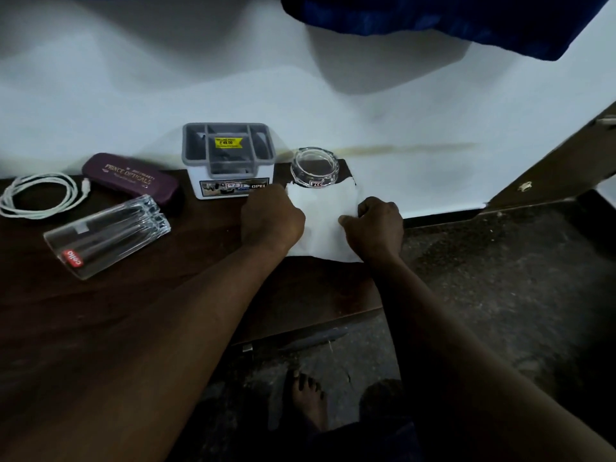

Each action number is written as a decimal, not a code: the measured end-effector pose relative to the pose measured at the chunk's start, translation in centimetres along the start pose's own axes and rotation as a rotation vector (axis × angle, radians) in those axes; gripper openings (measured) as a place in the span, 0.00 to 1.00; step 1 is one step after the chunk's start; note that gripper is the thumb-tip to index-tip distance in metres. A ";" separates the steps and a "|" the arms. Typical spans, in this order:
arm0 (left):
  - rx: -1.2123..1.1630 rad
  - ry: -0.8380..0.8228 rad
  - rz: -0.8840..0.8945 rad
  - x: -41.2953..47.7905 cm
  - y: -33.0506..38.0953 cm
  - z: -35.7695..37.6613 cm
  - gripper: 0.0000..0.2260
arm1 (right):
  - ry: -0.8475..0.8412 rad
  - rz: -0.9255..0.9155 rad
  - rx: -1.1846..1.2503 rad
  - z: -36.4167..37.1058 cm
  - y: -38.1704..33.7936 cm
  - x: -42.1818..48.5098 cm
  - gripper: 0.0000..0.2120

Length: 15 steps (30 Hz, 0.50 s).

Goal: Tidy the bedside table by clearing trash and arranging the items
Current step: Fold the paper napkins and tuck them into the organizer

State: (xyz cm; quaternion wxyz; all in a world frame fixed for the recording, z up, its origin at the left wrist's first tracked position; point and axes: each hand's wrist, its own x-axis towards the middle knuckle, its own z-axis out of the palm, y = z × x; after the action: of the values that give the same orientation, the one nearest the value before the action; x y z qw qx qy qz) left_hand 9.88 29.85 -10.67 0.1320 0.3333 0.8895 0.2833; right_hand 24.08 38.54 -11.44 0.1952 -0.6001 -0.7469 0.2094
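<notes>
Nearest us, a bare foot [308,400] stands on the dark speckled floor [500,278] below the table edge. Our two forearms reach forward over the dark wooden bedside table [150,311].

Left hand [271,216] is curled into a loose fist, fingers clenched on the left edge of a white tissue paper [325,218]. Right hand [375,225] is also curled, thumb and fingers pinching the tissue's right edge. The tissue lies flat-ish at the table's right end, between both hands, its far edge touching the base of a clear glass ashtray [314,166].

Left side of the table: a clear drinking glass [106,235] lies on its side, red label near the rim, mouth toward us. Just behind it, a maroon spectacle case [131,178] with gold lettering, lying flat. Left of the case, a coiled white cable [40,195], its plug end near the case.

Middle back: a white-and-grey organizer box [229,160] with compartments and a yellow price sticker inside, upright, just left of the ashtray and close to our left hand. Contents of compartments too dark to tell.

Behind everything, a white wall [133,78] with a faint brownish streak right of the ashtray. Blue fabric [450,21] hangs at top right. A brown wooden panel [550,168] stands at far right.
</notes>
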 end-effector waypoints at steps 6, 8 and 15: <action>-0.162 -0.022 -0.120 0.0 0.1 0.3 0.13 | -0.026 0.045 0.062 -0.1 -0.3 -0.2 0.09; -0.205 -0.040 -0.171 0.3 0.1 0.1 0.09 | -0.040 0.068 0.085 -0.2 -0.5 -0.2 0.10; -0.323 -0.090 -0.216 0.8 0.0 0.0 0.07 | -0.088 0.169 0.179 -0.9 -0.6 0.8 0.14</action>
State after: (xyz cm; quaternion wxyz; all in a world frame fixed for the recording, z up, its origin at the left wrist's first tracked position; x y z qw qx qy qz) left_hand 9.29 30.36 -10.70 0.2529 0.2227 0.8564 0.3913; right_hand 23.87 39.25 -10.33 0.1967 -0.6312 -0.6800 0.3170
